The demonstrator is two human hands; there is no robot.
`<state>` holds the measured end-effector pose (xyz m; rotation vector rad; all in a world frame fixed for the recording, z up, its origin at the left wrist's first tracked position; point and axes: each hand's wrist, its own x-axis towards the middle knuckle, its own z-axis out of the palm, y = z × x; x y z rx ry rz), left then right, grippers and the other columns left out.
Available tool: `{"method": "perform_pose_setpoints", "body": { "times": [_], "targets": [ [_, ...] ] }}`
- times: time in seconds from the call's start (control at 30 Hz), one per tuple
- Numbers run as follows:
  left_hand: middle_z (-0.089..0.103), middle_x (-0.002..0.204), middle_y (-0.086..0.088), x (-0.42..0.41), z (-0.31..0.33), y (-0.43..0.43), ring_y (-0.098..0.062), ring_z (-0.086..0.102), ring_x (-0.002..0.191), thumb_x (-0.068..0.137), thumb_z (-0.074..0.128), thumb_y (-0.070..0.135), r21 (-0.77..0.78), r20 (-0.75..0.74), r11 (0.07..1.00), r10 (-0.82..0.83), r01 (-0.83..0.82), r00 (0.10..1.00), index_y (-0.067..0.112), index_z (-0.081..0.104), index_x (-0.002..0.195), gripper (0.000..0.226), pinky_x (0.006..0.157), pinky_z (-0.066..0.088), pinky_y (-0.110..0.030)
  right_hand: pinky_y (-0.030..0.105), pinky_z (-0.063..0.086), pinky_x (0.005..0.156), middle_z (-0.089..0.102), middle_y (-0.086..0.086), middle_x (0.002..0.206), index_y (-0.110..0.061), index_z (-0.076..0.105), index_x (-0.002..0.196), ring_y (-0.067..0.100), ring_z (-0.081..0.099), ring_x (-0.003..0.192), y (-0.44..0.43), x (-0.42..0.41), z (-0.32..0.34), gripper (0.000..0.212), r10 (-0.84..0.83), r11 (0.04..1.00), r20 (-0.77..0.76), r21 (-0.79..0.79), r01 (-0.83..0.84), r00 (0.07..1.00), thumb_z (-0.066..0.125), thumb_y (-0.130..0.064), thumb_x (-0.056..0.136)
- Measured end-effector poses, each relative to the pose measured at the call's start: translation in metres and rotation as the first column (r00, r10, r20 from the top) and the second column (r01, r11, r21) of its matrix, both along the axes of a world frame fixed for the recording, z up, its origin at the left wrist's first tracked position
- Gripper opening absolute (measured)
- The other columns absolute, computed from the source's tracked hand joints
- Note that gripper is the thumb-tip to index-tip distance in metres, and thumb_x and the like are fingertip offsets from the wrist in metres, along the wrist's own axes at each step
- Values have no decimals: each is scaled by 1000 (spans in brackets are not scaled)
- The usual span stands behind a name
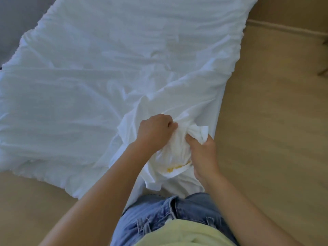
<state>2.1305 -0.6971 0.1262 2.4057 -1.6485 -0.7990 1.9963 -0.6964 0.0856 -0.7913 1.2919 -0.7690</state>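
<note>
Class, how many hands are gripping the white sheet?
2. The left hand grips the bunched corner of the white sheet from the left; the right hand grips it from the right.

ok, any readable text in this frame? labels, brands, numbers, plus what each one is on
No readable text anywhere in this view.
Yellow patch on the hem of the sheet, between the left hand and the right hand, which both grip the bunched cloth: could be print or stitching, too blurred to read.
Jeans: no tag or lettering shows.
</note>
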Motion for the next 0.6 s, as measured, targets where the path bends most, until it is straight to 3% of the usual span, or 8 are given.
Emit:
{"method": "perform_pose_setpoints", "body": {
  "times": [0.07, 0.13, 0.2, 0.27, 0.33, 0.47, 0.6],
  "targets": [
    [55, 71, 3, 0, -12, -4, -18, 54, 70, 95, 46, 32, -91, -153, 993, 67, -81, 986, 11, 59, 77, 31, 63, 40, -30, 35, 55, 75, 71, 1, 90, -25, 63, 93, 21, 67, 85, 7, -4, -7, 15, -55, 992, 51, 115, 49, 997, 67, -13, 83],
    [52, 62, 1, -3, -22, -7, -15, 48, 58, 94, 50, 30, -104, -398, 966, 178, -237, 900, 5, 58, 71, 34, 58, 38, -28, 33, 56, 71, 74, 0, 91, -28, 65, 94, 19, 70, 83, 15, -5, -12, 19, -88, 967, 101, 247, 61, 991, 74, -24, 78],
    [42, 59, -1, -7, -28, -10, -14, 38, 54, 95, 48, 27, -100, -490, 951, 209, -293, 846, 5, 45, 64, 38, 55, 32, -28, 37, 57, 77, 74, 3, 92, -23, 68, 98, 23, 70, 87, 21, -1, -14, 24, -150, 908, 171, 413, 67, 974, 76, -32, 76],
    [35, 58, 3, -9, -32, -11, -13, 33, 54, 97, 40, 26, -111, -440, 965, 168, -239, 882, 13, 32, 62, 39, 52, 27, -27, 41, 55, 85, 74, 5, 94, -17, 67, 102, 25, 69, 93, 25, 7, -12, 31, -204, 871, 190, 484, 89, 961, 75, -34, 77],
    [37, 59, 2, -1, -34, -15, -14, 35, 55, 98, 39, 30, -157, -360, 977, 78, -143, 930, 15, 30, 62, 40, 50, 27, -27, 38, 56, 84, 74, 2, 92, -18, 67, 100, 21, 69, 90, 29, 19, -12, 27, -215, 891, 149, 434, 132, 965, 73, -35, 80],
    [34, 50, 4, 40, -32, -13, -12, 33, 47, 82, 62, 43, -166, -255, 986, -25, -18, 967, 16, 29, 55, 50, 42, 26, -20, 36, 58, 77, 74, -5, 84, -24, 67, 90, 15, 70, 81, 54, 40, -11, 10, -446, 876, 83, 244, 416, 891, 71, -23, 82],
    [38, 54, 7, 71, -41, 23, -11, 36, 49, 80, 60, 34, -75, -76, 997, -34, 28, 997, 17, 34, 61, 36, 46, 25, -27, 39, 57, 81, 72, 0, 96, -22, 62, 100, 17, 69, 89, 83, 55, -11, 24, -570, 809, 77, 223, 543, 818, 73, -23, 79]
  ]
}}
